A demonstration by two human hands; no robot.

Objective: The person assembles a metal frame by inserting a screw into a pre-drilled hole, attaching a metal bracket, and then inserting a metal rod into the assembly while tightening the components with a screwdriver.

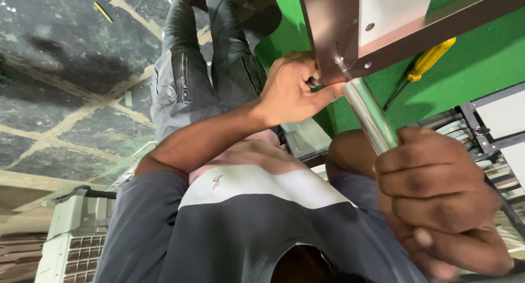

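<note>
A brown metal frame (333, 31) with a white panel (394, 9) set in it lies over a green surface (476, 64). My left hand (290, 88) pinches the frame's near corner, fingers curled under its edge. My right hand (437, 195) is closed around a silver cylindrical tool (372, 116). The tool's thin tip meets a small screw (340, 61) at that corner. Whether my left fingers hold a small part under the frame is hidden.
A yellow-handled screwdriver (426, 61) rests on the green surface beyond the frame. Another dark frame with a white panel (495, 110) and stacked metal strips (492, 162) sit at the right. My legs (191, 69) and a dark tiled floor (65, 69) fill the left; a white slatted appliance (71, 234) stands bottom left.
</note>
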